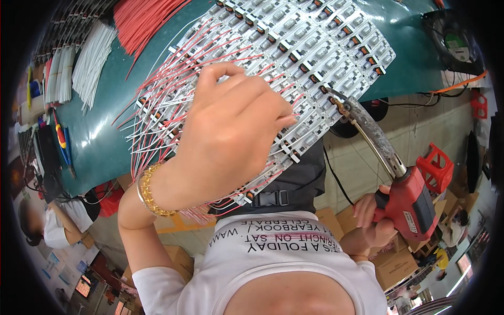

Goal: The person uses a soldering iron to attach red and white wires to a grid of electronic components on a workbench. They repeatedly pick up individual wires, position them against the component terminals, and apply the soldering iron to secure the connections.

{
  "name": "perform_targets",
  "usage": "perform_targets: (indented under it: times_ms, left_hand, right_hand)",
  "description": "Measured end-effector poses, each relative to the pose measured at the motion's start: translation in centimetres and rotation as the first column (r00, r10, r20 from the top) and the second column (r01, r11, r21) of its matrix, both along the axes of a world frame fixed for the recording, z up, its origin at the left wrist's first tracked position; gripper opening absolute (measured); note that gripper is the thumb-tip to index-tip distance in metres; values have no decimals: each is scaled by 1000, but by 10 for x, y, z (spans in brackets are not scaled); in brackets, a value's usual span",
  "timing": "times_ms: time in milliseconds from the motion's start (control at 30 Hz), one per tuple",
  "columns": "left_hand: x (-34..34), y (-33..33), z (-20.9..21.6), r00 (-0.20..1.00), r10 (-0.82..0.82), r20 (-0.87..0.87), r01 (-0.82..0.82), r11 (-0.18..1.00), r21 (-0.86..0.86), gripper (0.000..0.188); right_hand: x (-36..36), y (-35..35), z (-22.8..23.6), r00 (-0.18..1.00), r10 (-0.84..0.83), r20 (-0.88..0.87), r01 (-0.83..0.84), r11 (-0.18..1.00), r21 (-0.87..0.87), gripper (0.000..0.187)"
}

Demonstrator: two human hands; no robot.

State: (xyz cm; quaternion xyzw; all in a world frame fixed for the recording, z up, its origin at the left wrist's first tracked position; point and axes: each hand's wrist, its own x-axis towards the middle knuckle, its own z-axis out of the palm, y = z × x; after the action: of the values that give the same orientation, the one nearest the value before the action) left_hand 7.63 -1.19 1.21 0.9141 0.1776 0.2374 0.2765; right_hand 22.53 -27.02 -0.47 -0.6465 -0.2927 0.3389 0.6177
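Observation:
A large panel of small circuit boards (pixel 325 58) lies on the green table, with many red and white wires (pixel 157 100) fanned over its left part. My left hand (pixel 231 128) hovers over the panel's middle with its fingers curled downward. Its fingertips are hidden behind the hand, so what they hold does not show. In my right hand (pixel 367 212) is a soldering gun (pixel 412 205) with a red and black body. From the gun a long metal tube runs up to the panel's right edge, and its tip is at or just over the boards there.
Bundles of red wires (pixel 142 21) and white wires (pixel 94 63) lie on the green table (pixel 105 142) at far left. A screwdriver (pixel 60 134) sits near its left edge. A black fan (pixel 454 44) stands at far right. Beyond are a red stool (pixel 436 168), cardboard boxes (pixel 396 265) and other people.

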Motion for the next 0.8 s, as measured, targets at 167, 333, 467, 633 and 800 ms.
perform_targets:
  times_ms: [167,333,467,633,800]
  left_hand:
    - [12,-11,-4,997,73,0,-73,992,107,15]
    - [21,-18,-17,996,90,5,-90,988,128,18]
    - [24,-17,-17,996,87,-6,-85,983,161,18]
    - [22,-18,-20,996,89,-18,-84,979,188,18]
    - [22,-18,-20,996,86,-39,-75,971,225,18]
  right_hand:
    - [-4,-7,-2,1000,-25,-4,25,1000,13,83]
    - [-3,-14,-1,1000,17,-20,-17,1000,-9,79]
    - [-7,-13,1,1000,-27,-1,27,999,-41,71]
    - [-6,-7,-3,1000,18,26,-17,999,-34,68]
    - [-6,-9,2,1000,6,10,-6,999,-40,72]
